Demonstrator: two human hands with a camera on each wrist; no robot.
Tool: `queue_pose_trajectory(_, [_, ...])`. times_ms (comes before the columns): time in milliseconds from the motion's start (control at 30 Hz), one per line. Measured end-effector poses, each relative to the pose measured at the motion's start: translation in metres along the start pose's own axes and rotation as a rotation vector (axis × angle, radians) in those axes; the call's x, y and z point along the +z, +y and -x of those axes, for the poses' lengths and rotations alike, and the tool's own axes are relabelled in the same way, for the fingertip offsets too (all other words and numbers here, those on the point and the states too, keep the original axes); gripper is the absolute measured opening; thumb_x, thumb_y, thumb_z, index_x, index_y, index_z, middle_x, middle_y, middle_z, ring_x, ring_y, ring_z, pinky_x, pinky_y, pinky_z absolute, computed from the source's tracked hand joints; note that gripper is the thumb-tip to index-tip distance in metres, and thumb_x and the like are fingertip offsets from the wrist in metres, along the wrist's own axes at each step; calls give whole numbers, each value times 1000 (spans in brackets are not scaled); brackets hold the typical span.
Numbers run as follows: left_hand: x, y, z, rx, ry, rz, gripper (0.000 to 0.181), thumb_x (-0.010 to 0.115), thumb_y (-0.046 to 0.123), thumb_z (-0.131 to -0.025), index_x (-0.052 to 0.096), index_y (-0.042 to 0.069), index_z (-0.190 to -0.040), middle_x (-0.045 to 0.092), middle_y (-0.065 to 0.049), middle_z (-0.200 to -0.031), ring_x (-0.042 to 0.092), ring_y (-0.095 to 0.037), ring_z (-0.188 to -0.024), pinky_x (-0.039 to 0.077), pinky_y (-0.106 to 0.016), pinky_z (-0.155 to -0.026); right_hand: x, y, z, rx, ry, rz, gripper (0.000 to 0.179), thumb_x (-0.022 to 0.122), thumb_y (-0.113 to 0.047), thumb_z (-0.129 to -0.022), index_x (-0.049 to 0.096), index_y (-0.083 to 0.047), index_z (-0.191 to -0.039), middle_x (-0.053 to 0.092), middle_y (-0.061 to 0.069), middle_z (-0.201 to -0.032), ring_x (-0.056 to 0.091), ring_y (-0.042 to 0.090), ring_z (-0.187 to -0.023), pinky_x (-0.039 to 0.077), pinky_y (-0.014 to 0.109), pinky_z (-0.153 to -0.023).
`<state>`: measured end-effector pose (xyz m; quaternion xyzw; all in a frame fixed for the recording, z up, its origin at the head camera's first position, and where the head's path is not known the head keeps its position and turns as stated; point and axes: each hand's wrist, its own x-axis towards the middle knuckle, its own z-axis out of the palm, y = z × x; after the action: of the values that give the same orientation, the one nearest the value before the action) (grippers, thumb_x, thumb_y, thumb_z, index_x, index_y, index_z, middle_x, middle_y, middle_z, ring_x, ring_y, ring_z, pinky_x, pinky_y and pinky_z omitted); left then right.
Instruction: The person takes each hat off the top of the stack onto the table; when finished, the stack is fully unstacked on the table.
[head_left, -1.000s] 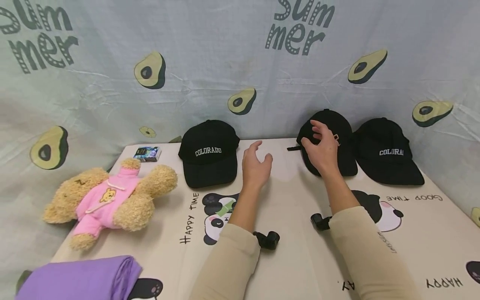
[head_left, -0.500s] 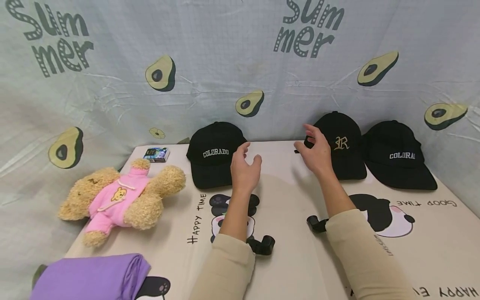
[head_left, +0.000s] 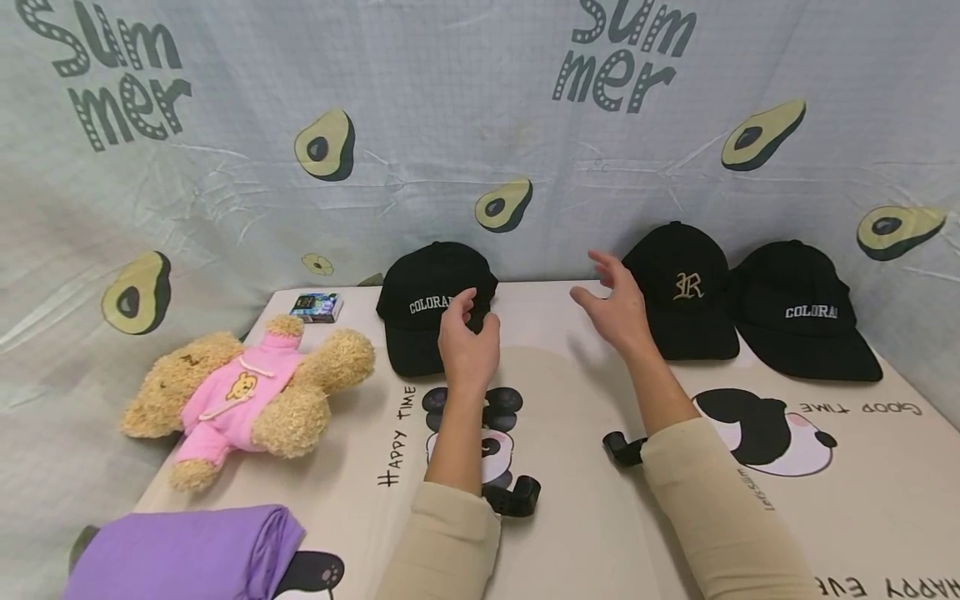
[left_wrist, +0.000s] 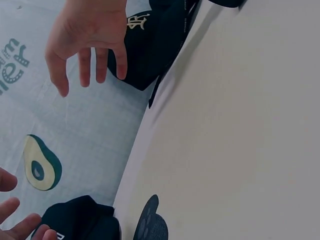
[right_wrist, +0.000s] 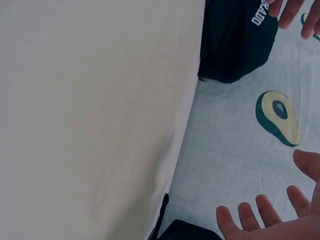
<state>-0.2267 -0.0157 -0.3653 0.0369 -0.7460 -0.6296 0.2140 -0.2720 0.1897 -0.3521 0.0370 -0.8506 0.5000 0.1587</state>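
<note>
Three black caps stand along the back of the table. In the head view, my left hand (head_left: 468, 346) hovers in front of the left cap (head_left: 408, 337), which reads COLORADO, and covers part of it. Its fingers are loosely bent with nothing between them. My right hand (head_left: 618, 310) is held in the air just left of the middle cap (head_left: 675, 308), which bears a gold letter R. Thumb and fingers are spread and hold nothing. The right cap (head_left: 798, 333) sits beside the middle one, its lettering partly cut off. Both wrist views show the hands apart from the caps.
A teddy bear in a pink hoodie (head_left: 243, 387) lies on the left of the table (head_left: 570, 542). Behind it is a small colourful box (head_left: 317, 307). Folded purple cloth (head_left: 183, 554) lies at the near left. An avocado-print curtain (head_left: 420, 125) hangs behind.
Both hands have shifted left. The right hand has moved off from in front of the middle cap, uncovering its gold letter; the left hand now overlaps the left cap. The view has turned slightly.
</note>
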Motion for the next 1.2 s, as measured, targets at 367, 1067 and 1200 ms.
queue_pose_trajectory(367, [-16,0,-3,0,64,-28,46,60,11,-94,61,8,-140,58,-15,-140,50,-35,-133,39,-47,-115,15,-5,0,-4,-59,-9,63,67,-22,-98,43,-16,-156,43,16,-161,44,38,-145,40,56,-116])
queue_pose_trajectory(1067, [-41,-16,-11,-188,93,-163,52,62,15,-95,53,12,-146,40,-17,-157,35,-37,-148,31,-53,-121,58,-22,3,32,-146,-72,67,70,-24,-96,41,-21,-157,44,15,-160,47,36,-144,44,57,-113])
queue_pose_trajectory(1200, [-43,-17,-11,-179,141,-184,52,63,16,-94,55,12,-145,42,-17,-156,36,-37,-146,30,-54,-121,64,-26,2,35,-155,-85,67,70,-24,-96,42,-21,-157,45,14,-160,48,35,-143,44,56,-112])
